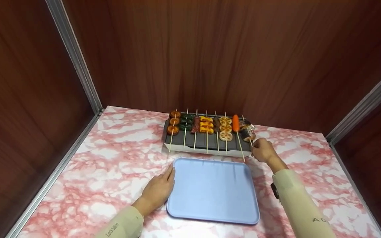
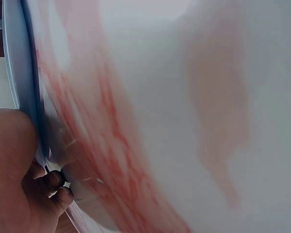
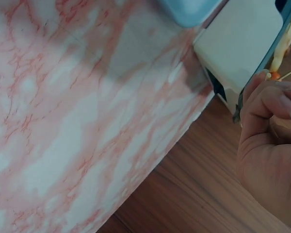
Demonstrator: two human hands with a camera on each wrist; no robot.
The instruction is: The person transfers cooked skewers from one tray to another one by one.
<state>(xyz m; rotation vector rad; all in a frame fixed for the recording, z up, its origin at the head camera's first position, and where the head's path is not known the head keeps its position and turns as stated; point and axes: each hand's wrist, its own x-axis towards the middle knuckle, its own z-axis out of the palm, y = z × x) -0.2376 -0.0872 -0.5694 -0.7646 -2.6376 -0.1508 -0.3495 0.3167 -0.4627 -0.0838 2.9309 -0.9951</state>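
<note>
Head view, hands [image 1: 158, 189] [image 1: 264, 151] on tray [image 1: 213, 190] and rightmost skewer [image 1: 248, 133], lower tip hidden

A dark reddish-brown back wall [image 1: 210, 59] with upright wood grain stands behind a table [image 1: 91, 165] whose top is marbled in white and pinkish red. A left wall [image 1: 25, 99] and a right wall [image 1: 372, 145] in similar brown flank it. A grey metal strip [image 1: 74, 59] runs up the left corner, another strip [image 1: 58, 175] edges the left side of the tabletop, and a further strip [image 1: 367, 94] rises along the right corner. The tabletop is brightly lit, with soft shadows; the walls are dimmer, darkest at the lower left.
</note>
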